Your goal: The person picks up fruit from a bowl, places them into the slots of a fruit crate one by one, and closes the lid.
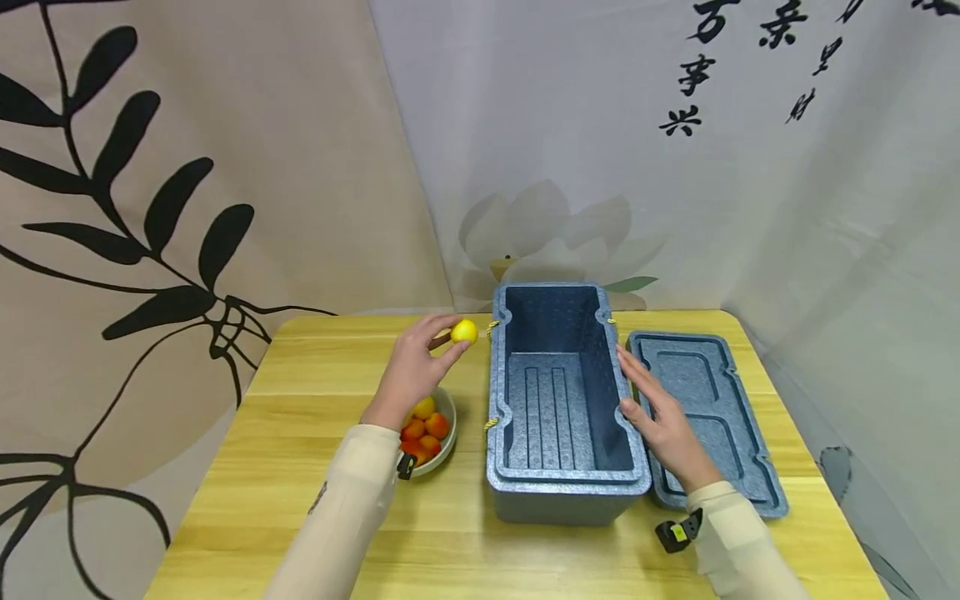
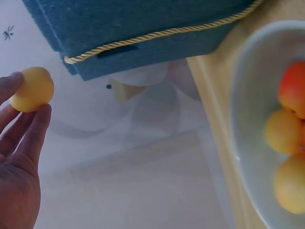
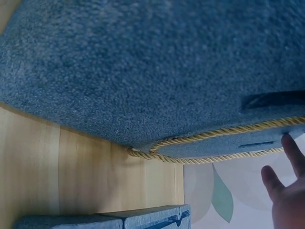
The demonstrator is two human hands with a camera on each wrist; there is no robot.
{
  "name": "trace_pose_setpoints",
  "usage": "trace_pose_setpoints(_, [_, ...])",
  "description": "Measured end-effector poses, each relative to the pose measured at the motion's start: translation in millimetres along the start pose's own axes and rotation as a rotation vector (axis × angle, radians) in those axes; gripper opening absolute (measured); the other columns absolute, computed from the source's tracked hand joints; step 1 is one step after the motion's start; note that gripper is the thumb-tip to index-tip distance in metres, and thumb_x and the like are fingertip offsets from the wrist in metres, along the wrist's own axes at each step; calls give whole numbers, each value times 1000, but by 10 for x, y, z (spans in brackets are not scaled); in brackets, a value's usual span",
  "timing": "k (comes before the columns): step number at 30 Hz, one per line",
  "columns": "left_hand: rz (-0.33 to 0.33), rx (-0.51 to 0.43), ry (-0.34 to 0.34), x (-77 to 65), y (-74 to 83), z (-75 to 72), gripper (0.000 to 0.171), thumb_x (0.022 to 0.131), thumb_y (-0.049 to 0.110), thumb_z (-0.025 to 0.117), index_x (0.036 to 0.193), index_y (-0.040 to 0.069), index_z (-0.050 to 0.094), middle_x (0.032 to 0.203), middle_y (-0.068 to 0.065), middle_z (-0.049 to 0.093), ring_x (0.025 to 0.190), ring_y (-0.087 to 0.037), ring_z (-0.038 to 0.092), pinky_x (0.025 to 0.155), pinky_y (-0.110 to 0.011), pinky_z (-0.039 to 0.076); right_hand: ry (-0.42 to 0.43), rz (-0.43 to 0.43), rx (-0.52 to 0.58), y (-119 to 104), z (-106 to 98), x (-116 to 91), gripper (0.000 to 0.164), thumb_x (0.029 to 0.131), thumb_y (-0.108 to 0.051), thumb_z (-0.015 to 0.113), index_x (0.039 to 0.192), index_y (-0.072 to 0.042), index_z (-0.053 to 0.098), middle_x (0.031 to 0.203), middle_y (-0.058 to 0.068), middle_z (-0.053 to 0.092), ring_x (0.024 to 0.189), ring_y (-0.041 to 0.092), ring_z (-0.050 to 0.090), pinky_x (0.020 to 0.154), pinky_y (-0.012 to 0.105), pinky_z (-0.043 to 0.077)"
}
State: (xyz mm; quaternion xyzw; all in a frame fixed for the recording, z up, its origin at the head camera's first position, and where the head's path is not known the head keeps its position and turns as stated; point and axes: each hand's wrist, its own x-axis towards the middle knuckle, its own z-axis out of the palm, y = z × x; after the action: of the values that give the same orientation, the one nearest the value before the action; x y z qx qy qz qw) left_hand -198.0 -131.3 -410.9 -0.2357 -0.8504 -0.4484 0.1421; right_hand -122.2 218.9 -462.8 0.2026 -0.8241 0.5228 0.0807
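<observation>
My left hand (image 1: 416, 362) pinches a small round yellow fruit (image 1: 465, 332) between thumb and fingertips, just left of the foam box's far left side. The left wrist view shows the same fruit (image 2: 33, 89) at the fingertips. Grey-blue and speckled, the foam box (image 1: 558, 505) stands lidless, its ribbed floor bare. Against its right rim lies my right hand (image 1: 667, 429), fingers extended along the outer side. Below the left forearm, a pale bowl (image 1: 452, 408) holds several yellow and orange-red fruits (image 1: 437, 426), partly covered by the sleeve.
The box's lid (image 1: 720, 383) lies flat on the wooden table (image 1: 262, 500), right beside the box and partly under the right hand. Yellow rope (image 3: 228, 129) runs along the box's side. A printed cloth (image 1: 555, 125) hangs behind the table's back edge.
</observation>
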Motion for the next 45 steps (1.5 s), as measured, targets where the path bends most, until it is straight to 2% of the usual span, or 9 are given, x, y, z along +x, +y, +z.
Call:
trace_pose_setpoints(3, [8,-14,13,43,47,-10,37,86,3,75,122,-2,65,120,-11,62,111,-25,60,89,-33,54,-12,-5,-10,144,29,25,61,99,0,54,154,-10,31,160,2,23,146,32,16,108,70,18])
trace_pose_setpoints(7, [15,-16,16,74,76,21,38,85,2,76,122,-3,65,119,-10,62,111,-25,61,87,-33,55,-34,-12,-28,207,35,49,62,99,-4,56,155,-16,32,160,-2,23,146,25,17,108,69,18])
trace_pose_setpoints(14, [94,-49,15,191,108,199,38,85,3,77,121,-2,66,119,-10,62,110,-24,61,86,-33,56,-30,-4,-36,213,-2,11,60,101,-9,54,155,-17,31,160,-3,22,146,23,14,109,70,12])
trace_pose_setpoints(17, [105,-45,1,252,136,261,38,85,3,76,121,-3,66,119,-10,62,109,-23,61,87,-32,55,-25,-5,-47,220,-18,-8,60,101,-9,54,155,-17,30,160,-3,23,146,24,13,108,71,12])
trace_pose_setpoints(28, [66,29,-85,448,292,386,41,87,8,75,126,-1,64,127,-10,60,111,-23,61,87,-24,53,-28,-3,-71,213,-51,-24,60,101,-12,54,156,-17,30,160,-1,23,145,31,12,106,73,14])
trace_pose_setpoints(33, [83,34,-104,526,344,427,40,87,10,74,124,-1,64,124,-10,61,109,-22,61,87,-22,53,-26,1,-73,208,-54,-33,60,101,-11,55,155,-18,30,160,-2,23,145,30,13,106,73,14])
trace_pose_setpoints(41, [72,31,-127,605,370,505,39,86,6,75,123,-2,65,122,-11,61,110,-23,61,87,-20,53,-5,-33,-73,197,-70,-11,60,98,-8,59,153,-10,35,159,4,27,145,31,14,107,72,15])
trace_pose_setpoints(45, [66,42,-138,635,365,547,39,86,6,75,123,-1,64,122,-10,61,110,-23,61,88,-21,52,-6,-28,-78,198,-77,-1,61,97,-8,60,153,-11,35,158,5,27,145,31,14,107,72,14])
